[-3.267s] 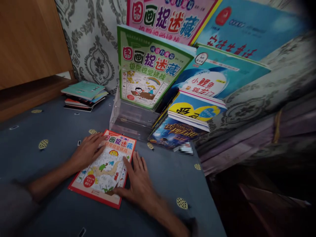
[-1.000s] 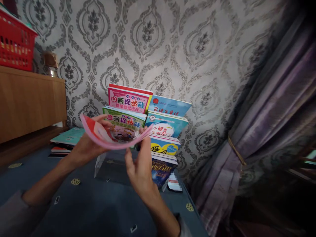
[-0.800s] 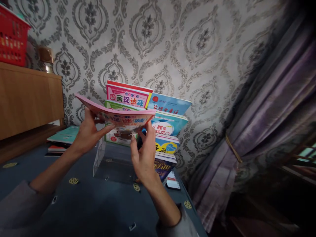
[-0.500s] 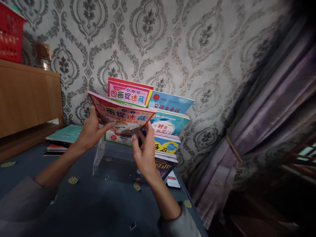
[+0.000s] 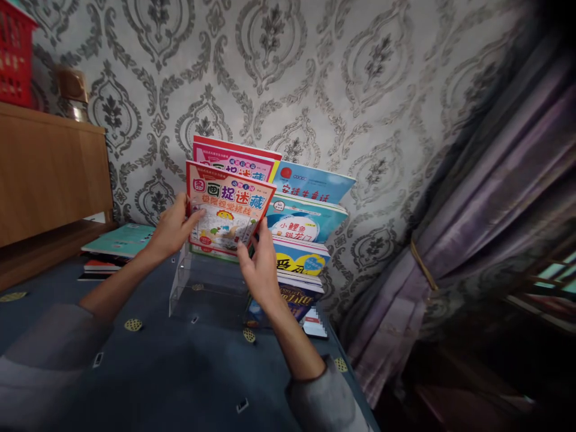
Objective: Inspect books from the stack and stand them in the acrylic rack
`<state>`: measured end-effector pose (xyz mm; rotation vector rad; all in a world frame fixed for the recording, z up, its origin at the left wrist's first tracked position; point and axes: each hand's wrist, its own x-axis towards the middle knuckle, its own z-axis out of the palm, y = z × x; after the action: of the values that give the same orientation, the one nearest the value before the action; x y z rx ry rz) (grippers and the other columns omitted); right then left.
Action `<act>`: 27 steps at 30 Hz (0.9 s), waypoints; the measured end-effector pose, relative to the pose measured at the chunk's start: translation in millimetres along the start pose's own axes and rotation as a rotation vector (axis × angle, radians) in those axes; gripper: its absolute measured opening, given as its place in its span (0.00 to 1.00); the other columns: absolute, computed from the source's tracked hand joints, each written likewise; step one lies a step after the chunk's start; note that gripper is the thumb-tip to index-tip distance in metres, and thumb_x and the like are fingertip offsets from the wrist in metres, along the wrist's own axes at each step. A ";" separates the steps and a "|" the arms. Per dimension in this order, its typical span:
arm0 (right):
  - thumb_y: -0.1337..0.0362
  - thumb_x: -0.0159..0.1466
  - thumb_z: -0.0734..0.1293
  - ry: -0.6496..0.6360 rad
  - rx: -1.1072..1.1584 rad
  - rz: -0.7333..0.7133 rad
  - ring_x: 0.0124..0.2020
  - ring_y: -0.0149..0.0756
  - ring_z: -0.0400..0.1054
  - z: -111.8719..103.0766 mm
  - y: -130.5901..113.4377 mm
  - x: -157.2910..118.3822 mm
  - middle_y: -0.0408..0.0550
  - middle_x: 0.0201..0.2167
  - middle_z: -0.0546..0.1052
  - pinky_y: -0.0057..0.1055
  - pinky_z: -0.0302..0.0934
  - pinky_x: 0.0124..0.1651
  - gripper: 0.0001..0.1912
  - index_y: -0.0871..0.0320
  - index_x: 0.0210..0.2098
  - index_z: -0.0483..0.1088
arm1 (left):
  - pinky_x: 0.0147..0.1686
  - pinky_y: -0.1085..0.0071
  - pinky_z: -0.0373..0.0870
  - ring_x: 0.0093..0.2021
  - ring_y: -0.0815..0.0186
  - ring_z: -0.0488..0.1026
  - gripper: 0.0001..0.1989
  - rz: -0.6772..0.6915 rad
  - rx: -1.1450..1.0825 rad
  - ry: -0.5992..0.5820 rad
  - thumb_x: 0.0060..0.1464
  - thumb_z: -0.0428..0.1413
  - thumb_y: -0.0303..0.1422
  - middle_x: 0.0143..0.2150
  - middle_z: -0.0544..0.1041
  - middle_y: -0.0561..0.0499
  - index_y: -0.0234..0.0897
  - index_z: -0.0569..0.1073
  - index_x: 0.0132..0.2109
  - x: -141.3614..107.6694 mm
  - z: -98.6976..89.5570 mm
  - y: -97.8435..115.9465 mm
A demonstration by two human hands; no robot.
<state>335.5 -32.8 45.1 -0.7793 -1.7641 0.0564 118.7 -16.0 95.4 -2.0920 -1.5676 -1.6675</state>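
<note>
Between my two hands is a red-edged children's picture book (image 5: pixel 225 210), its cover facing me and nearly upright. My left hand (image 5: pixel 173 225) grips its left edge, thumb on the cover. On the lower right edge, my right hand (image 5: pixel 261 264) is closed with the thumb in front. The book stands in front of a pink book (image 5: pixel 238 157) in the left column of a clear tiered book rack (image 5: pixel 180 279). In the right column are a blue book (image 5: pixel 310 183), a teal book (image 5: pixel 306 222), a yellow-and-blue book (image 5: pixel 301 261) and a dark purple book (image 5: pixel 297 300).
A stack with a teal book (image 5: pixel 119 240) on top lies at the left on the dark blue cloth (image 5: pixel 180 372). Beyond it stands a wooden cabinet (image 5: pixel 49 174) with a red basket (image 5: pixel 15 54). A phone-like object (image 5: pixel 316 324) lies behind the rack; a curtain (image 5: pixel 400 312) hangs right.
The picture book has tipped from a slant toward upright and come down against the rack's left column. Both my hands moved with it and still hold its edges.
</note>
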 end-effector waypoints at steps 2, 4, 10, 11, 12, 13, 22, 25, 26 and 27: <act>0.59 0.70 0.59 0.017 -0.002 0.033 0.70 0.56 0.55 2.2 -0.1 0.9 0.67 0.71 0.57 0.59 0.56 0.69 0.43 0.62 0.76 0.32 | 0.39 0.60 0.70 0.34 0.57 0.73 0.13 -0.016 0.041 0.002 0.58 0.53 0.46 0.32 0.72 0.52 0.43 0.62 0.39 5.3 1.5 -2.8; 0.58 0.70 0.60 0.024 -0.023 0.058 0.71 0.57 0.54 3.7 -1.8 1.3 0.68 0.71 0.58 0.60 0.53 0.70 0.42 0.65 0.76 0.37 | 0.37 0.62 0.68 0.33 0.58 0.71 0.14 -0.033 0.063 0.006 0.58 0.53 0.46 0.31 0.70 0.53 0.43 0.60 0.37 7.7 3.4 -6.6; 0.54 0.70 0.61 0.025 -0.019 0.079 0.74 0.54 0.50 7.2 -5.7 -4.2 0.65 0.72 0.57 0.60 0.49 0.72 0.38 0.64 0.74 0.47 | 0.36 0.63 0.68 0.32 0.59 0.70 0.14 -0.073 0.131 -0.064 0.60 0.50 0.47 0.29 0.68 0.54 0.44 0.57 0.34 -4.7 12.6 -16.3; 0.55 0.70 0.61 0.034 -0.015 0.079 0.74 0.53 0.50 8.1 -5.6 -6.2 0.64 0.73 0.57 0.58 0.49 0.72 0.38 0.63 0.74 0.47 | 0.38 0.63 0.69 0.34 0.58 0.72 0.13 -0.064 0.169 -0.054 0.60 0.49 0.46 0.31 0.69 0.52 0.44 0.57 0.35 -7.4 14.1 -16.4; 0.55 0.70 0.60 0.043 -0.015 0.080 0.74 0.52 0.50 9.1 -5.3 -8.4 0.63 0.73 0.57 0.57 0.49 0.73 0.38 0.63 0.74 0.47 | 0.40 0.61 0.70 0.37 0.56 0.73 0.12 -0.054 0.212 -0.038 0.61 0.49 0.45 0.33 0.70 0.51 0.44 0.58 0.36 -9.6 15.6 -16.2; 0.55 0.70 0.60 0.053 -0.019 0.080 0.74 0.52 0.50 10.2 -4.9 -10.6 0.62 0.73 0.57 0.56 0.49 0.73 0.37 0.62 0.74 0.48 | 0.42 0.60 0.71 0.40 0.54 0.74 0.11 -0.048 0.254 -0.021 0.61 0.49 0.44 0.36 0.72 0.48 0.44 0.58 0.37 -11.1 16.9 -15.7; 0.57 0.70 0.61 0.080 -0.021 0.106 0.75 0.52 0.49 17.7 -0.4 -24.5 0.61 0.74 0.55 0.55 0.51 0.73 0.37 0.63 0.74 0.48 | 0.48 0.51 0.73 0.47 0.46 0.75 0.11 0.039 0.246 0.040 0.60 0.47 0.45 0.42 0.74 0.41 0.43 0.58 0.41 -9.3 24.3 -17.5; 0.59 0.70 0.62 0.077 -0.008 0.117 0.75 0.53 0.49 19.3 2.4 -26.2 0.62 0.74 0.55 0.57 0.50 0.73 0.38 0.64 0.74 0.48 | 0.47 0.50 0.73 0.45 0.46 0.74 0.12 0.050 0.224 0.049 0.59 0.46 0.46 0.40 0.73 0.42 0.44 0.57 0.39 -9.1 25.7 -18.8; 0.59 0.69 0.62 0.079 -0.004 0.117 0.75 0.53 0.49 20.0 3.4 -26.6 0.62 0.74 0.55 0.57 0.50 0.73 0.38 0.63 0.75 0.48 | 0.47 0.50 0.73 0.45 0.47 0.75 0.12 0.046 0.220 0.050 0.59 0.46 0.46 0.39 0.73 0.43 0.44 0.57 0.39 -9.2 26.1 -19.1; 0.60 0.69 0.62 0.082 -0.001 0.117 0.75 0.53 0.49 20.6 4.4 -27.0 0.61 0.74 0.55 0.57 0.50 0.73 0.38 0.63 0.75 0.48 | 0.47 0.50 0.73 0.45 0.47 0.75 0.12 0.041 0.217 0.051 0.59 0.46 0.46 0.39 0.74 0.43 0.44 0.57 0.39 -9.2 26.5 -19.4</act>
<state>323.0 -36.5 13.4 -0.8732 -1.6401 0.1003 124.5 2.5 67.4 -1.9455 -1.5981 -1.4523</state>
